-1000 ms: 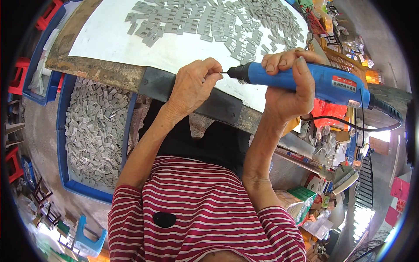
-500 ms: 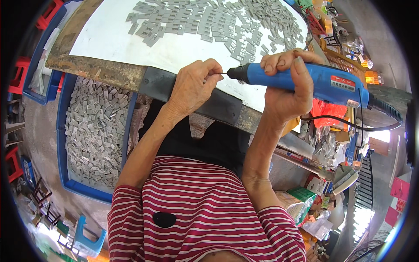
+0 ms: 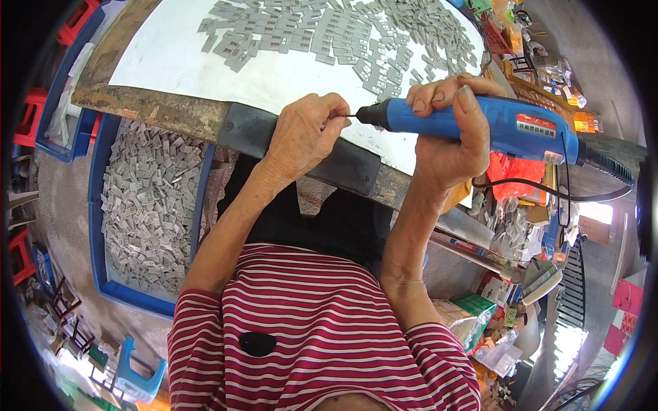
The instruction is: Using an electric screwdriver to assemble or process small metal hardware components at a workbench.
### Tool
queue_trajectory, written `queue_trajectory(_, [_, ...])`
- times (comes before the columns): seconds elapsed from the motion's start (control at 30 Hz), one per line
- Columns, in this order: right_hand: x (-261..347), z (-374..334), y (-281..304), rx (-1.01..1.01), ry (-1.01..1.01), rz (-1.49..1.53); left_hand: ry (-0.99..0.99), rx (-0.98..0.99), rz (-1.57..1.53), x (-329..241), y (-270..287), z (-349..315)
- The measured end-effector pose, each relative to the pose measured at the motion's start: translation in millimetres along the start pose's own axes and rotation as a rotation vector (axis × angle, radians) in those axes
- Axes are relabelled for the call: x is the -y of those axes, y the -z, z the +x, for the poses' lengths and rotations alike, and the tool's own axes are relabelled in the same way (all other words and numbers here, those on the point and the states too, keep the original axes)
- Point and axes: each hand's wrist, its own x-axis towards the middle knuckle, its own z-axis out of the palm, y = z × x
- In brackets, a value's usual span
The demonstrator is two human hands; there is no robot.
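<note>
My right hand (image 3: pixel 447 147) grips a blue electric screwdriver (image 3: pixel 506 127), laid level with its black nose toward the left. The thin bit (image 3: pixel 352 116) reaches my left hand (image 3: pixel 303 133), whose thumb and forefinger are pinched together at its tip. Whatever those fingers hold is hidden. Both hands are above the front edge of a white sheet (image 3: pixel 185 58) on the table. Farther back on this sheet lie many flat grey pieces (image 3: pixel 288 34) with slots, some in rows, others in a loose heap at the right.
A black strip (image 3: pixel 351 168) covers part of the worn wooden table edge (image 3: pixel 157 113). Below it at left stands a blue bin (image 3: pixel 98 205) full of similar grey pieces. The screwdriver's black cord (image 3: pixel 589 201) loops at right. Boxes, bags and a red plastic bag (image 3: pixel 513 175) crowd the right side.
The back end of the screwdriver has tipped slightly downward in the picture, and my right fingers have shifted a little with it. My left hand stays at the bit.
</note>
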Motion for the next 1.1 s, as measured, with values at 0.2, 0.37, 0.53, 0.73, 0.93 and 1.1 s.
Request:
queue_trajectory(0.2, [1.8, 2.4, 1.5, -0.009, -0.004, 0.018, 0.009, 0.005, -0.014, 0.0, 0.5, 1.6])
queue_trajectory(0.37, [3.0, 2.8, 0.5, -0.037, -0.013, 0.048, -0.021, -0.02, -0.023, -0.2, 3.6, 0.9])
queue_trajectory(0.53, [8.2, 2.0, 8.1, -0.046, -0.024, 0.077, -0.002, -0.065, -0.203, -3.5, 7.7, -0.1])
queue_trajectory(0.73, [6.8, 1.7, 17.7, -0.013, -0.013, 0.053, -0.091, -0.374, 0.342, 15.0, 66.7, 1.3])
queue_trajectory(0.93, [3.8, 1.6, 16.7, -0.03, -0.018, 0.036, 0.087, -0.4, 0.416, 33.4, 103.9, 14.7])
queue_trajectory(1.1, [1.9, 0.4, 18.0, -0.05, -0.025, 0.01, 0.003, -0.416, 0.56, 39.1, 96.4, 19.3])
